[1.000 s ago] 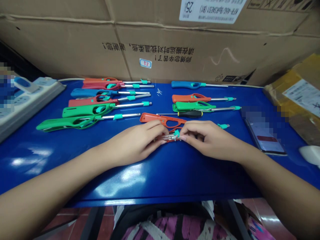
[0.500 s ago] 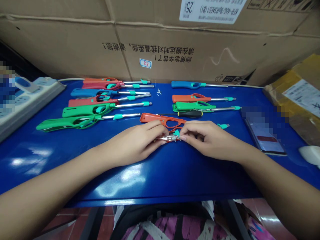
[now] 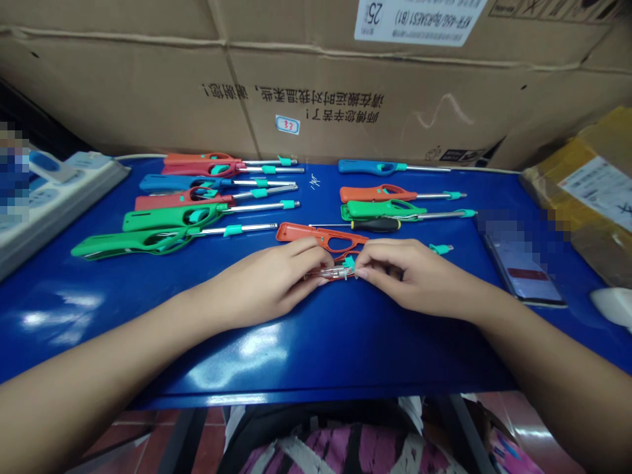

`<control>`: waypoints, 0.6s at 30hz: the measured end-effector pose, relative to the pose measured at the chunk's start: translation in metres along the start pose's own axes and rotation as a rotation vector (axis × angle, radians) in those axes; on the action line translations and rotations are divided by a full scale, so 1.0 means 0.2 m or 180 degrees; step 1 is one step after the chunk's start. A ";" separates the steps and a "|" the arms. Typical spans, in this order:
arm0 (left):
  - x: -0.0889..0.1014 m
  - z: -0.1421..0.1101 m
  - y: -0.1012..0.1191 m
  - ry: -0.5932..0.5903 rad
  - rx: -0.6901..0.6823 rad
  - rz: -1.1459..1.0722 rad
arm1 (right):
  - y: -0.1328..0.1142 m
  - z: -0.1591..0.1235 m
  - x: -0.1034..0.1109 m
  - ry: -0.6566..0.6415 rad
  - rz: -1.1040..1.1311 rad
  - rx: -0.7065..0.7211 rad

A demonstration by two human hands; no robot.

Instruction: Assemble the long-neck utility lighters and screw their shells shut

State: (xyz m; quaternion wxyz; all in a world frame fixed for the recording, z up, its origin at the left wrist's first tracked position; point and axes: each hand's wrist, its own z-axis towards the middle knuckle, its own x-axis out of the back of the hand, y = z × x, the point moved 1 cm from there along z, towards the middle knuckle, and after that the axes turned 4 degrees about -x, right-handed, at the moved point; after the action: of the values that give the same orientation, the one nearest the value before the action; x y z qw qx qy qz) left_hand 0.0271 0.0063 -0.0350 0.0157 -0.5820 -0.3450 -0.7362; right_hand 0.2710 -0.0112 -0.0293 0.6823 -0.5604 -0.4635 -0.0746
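An opened red-orange long-nosed lighter (image 3: 337, 272) lies low over the table between my two hands, its clear and silvery inner parts showing. My left hand (image 3: 276, 276) is closed around its left end, thumb below and fingers above. From the other side my right hand (image 3: 419, 273) pinches it beside the teal trigger (image 3: 349, 263); the fingers hide exactly which part is gripped. Just behind the hands rests a loose orange handle shell (image 3: 302, 233). A teal-collared nozzle tip (image 3: 441, 249) pokes out beyond my right hand.
Several lighters, among them a green one (image 3: 172, 216), line the left side; a blue one (image 3: 370, 167), an orange one (image 3: 378, 193) and a green one (image 3: 385, 209) lie right. A black-yellow screwdriver (image 3: 376, 226), phone (image 3: 523, 266), power strip (image 3: 59, 194) and large carton (image 3: 162, 99) surround the hands.
Both hands keep their places. The silvery inner part between the fingers looks slightly shifted or turned, with less bright metal showing.
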 end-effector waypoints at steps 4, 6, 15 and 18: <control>0.00 0.00 0.00 0.0007 -0.0014 0.0002 | 0.00 0.00 0.00 0.0008 -0.0022 0.0015; 0.00 0.00 0.00 0.0007 -0.0006 0.0008 | 0.00 0.00 -0.01 -0.0004 -0.0028 0.0017; 0.00 0.01 -0.01 -0.0020 0.0011 -0.0003 | 0.00 0.00 0.00 0.0015 -0.0031 0.0039; 0.00 0.01 0.00 -0.0017 0.0006 -0.0012 | 0.00 0.00 0.00 0.0016 -0.0043 0.0063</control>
State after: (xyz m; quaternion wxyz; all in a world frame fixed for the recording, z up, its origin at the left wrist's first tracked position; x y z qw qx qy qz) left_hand 0.0278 0.0072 -0.0357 0.0140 -0.5834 -0.3468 -0.7343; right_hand 0.2705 -0.0117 -0.0298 0.6885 -0.5503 -0.4663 -0.0760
